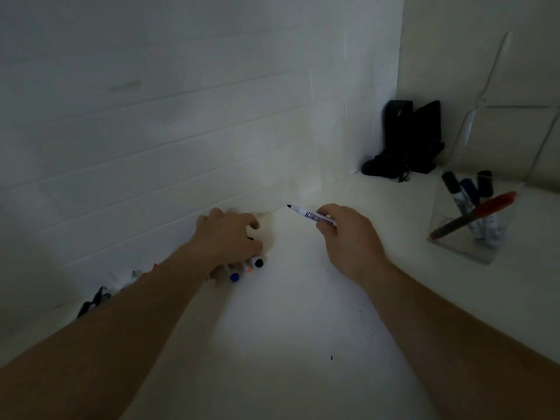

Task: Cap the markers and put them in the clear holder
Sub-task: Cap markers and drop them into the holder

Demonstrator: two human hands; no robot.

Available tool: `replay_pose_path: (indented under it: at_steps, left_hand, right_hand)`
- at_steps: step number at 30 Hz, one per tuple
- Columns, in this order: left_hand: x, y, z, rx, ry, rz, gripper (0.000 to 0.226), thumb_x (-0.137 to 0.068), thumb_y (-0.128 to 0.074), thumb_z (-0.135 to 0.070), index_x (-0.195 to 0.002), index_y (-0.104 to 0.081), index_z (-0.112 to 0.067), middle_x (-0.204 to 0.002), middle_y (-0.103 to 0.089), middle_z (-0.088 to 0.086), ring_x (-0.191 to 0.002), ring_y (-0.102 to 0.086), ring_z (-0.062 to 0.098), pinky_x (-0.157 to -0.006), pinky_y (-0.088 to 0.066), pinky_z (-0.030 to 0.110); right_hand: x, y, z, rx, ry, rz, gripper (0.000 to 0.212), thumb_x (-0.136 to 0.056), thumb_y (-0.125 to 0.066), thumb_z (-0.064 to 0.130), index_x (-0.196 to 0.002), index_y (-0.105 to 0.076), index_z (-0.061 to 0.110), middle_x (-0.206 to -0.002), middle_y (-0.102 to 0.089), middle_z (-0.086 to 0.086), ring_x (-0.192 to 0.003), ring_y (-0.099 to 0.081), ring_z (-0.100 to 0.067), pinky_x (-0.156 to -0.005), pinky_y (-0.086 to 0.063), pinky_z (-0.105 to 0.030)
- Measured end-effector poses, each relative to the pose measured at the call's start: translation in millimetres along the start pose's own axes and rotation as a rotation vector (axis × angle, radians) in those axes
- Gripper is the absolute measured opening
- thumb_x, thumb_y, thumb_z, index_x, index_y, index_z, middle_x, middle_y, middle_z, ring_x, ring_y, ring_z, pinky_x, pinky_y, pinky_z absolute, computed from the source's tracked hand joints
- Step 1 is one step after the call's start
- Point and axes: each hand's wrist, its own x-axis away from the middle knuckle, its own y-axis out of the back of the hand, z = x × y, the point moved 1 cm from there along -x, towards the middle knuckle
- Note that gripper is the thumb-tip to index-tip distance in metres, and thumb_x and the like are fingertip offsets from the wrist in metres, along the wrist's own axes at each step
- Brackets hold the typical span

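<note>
My right hand (348, 234) pinches an uncapped white marker (306, 214) whose dark tip points left. My left hand (227, 237) lies with curled fingers over a cluster of markers (245, 268) on the white counter by the tiled wall; whether it holds a cap I cannot tell. Their blue, orange and black ends stick out below the hand. More markers (100, 298) lie along the wall, partly hidden by my left forearm. The clear holder (472, 237) stands at the right with several capped markers in it, one red (485, 210).
A black object (406, 140) stands in the corner behind the holder. The white counter (288, 328) runs between my arms toward the camera. Tiled walls close off the back and the right side.
</note>
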Motion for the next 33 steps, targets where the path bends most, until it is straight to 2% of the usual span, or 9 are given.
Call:
replay_pose_path:
  at_steps: [2,4,8,10,12,17,21,25,33]
  left_hand:
    - [-4,-2,-3,-0.016,-0.011,0.032,0.045,-0.08,-0.057,-0.054,-0.125,-0.053,-0.046,-0.112,-0.066,-0.011,-0.12,-0.045,0.025,-0.103,-0.028,0.045]
    - [-5,-3,-3,0.04,-0.034,-0.053,0.037,-0.086,-0.056,-0.049,-0.122,-0.058,-0.044,-0.11,-0.068,-0.01,-0.113,-0.055,0.022,-0.103,-0.036,0.042]
    - [16,-1,-3,0.609,-0.12,-0.265,0.025,-0.102,-0.046,-0.042,-0.11,-0.069,-0.035,-0.105,-0.067,-0.01,-0.08,-0.068,0.014,-0.075,-0.055,0.035]
    - [36,-7,-7,0.851,-0.125,-0.28,0.022,-0.104,-0.046,-0.035,-0.104,-0.068,-0.034,-0.094,-0.065,-0.017,-0.075,-0.064,0.004,-0.066,-0.052,0.027]
    - [51,-15,-8,0.912,-0.136,-0.327,0.017,-0.102,-0.052,-0.026,-0.1,-0.065,-0.036,-0.091,-0.066,-0.009,-0.072,-0.059,0.002,-0.062,-0.049,0.02]
    - [66,-19,-11,0.924,-0.101,-0.484,0.023,-0.093,-0.065,-0.012,-0.102,-0.065,-0.034,-0.097,-0.068,0.005,-0.068,-0.062,0.005,-0.049,-0.046,0.01]
    - [69,-13,-11,0.772,-0.116,-0.6,0.024,-0.091,-0.067,-0.01,-0.1,-0.065,-0.033,-0.105,-0.063,-0.004,-0.084,-0.06,-0.004,-0.062,-0.048,0.009]
    - [71,-17,-11,0.728,-0.131,-0.577,0.02,-0.094,-0.064,-0.011,-0.103,-0.065,-0.029,-0.098,-0.069,-0.014,-0.077,-0.063,-0.002,-0.057,-0.045,0.006]
    - [65,-20,-8,0.583,-0.17,-0.619,0.02,-0.091,-0.068,-0.014,-0.109,-0.07,-0.024,-0.102,-0.07,-0.01,-0.092,-0.058,0.003,-0.082,-0.035,0.002]
  right_hand:
    - [0,1,-1,-0.022,-0.014,0.008,0.017,-0.1,-0.055,0.025,-0.113,-0.065,0.025,-0.106,-0.065,-0.002,-0.096,-0.059,-0.023,-0.086,-0.05,-0.042]
    - [1,3,0,-0.041,-0.022,0.005,0.018,-0.101,-0.053,0.025,-0.115,-0.065,0.023,-0.106,-0.065,-0.003,-0.096,-0.059,-0.022,-0.085,-0.05,-0.041]
    - [2,5,3,-0.069,-0.044,0.002,0.015,-0.103,-0.05,0.021,-0.114,-0.058,0.019,-0.102,-0.061,0.0,-0.091,-0.057,-0.02,-0.077,-0.047,-0.035]
    - [2,4,6,-0.09,-0.032,0.029,0.007,-0.102,-0.051,0.021,-0.108,-0.054,0.02,-0.097,-0.06,0.001,-0.085,-0.057,-0.019,-0.071,-0.044,-0.033]
    - [4,4,10,-0.104,0.008,0.051,0.006,-0.101,-0.053,0.028,-0.102,-0.053,0.022,-0.088,-0.06,0.002,-0.075,-0.055,-0.016,-0.065,-0.043,-0.033]
    - [7,4,21,-0.098,0.131,0.019,0.029,-0.093,-0.061,0.054,-0.086,-0.056,0.026,-0.076,-0.06,0.005,-0.071,-0.057,-0.012,-0.062,-0.045,-0.031]
    - [9,2,25,-0.072,0.241,-0.052,0.027,-0.089,-0.061,0.057,-0.088,-0.057,0.03,-0.082,-0.059,0.012,-0.082,-0.054,-0.013,-0.068,-0.042,-0.029]
    - [13,-1,32,-0.028,0.32,-0.078,0.028,-0.089,-0.059,0.058,-0.09,-0.057,0.03,-0.084,-0.057,0.013,-0.082,-0.05,-0.013,-0.072,-0.04,-0.029]
    - [12,-4,30,0.045,0.325,-0.039,0.033,-0.086,-0.048,0.069,-0.089,-0.052,0.036,-0.083,-0.055,0.013,-0.081,-0.049,-0.014,-0.072,-0.043,-0.033]
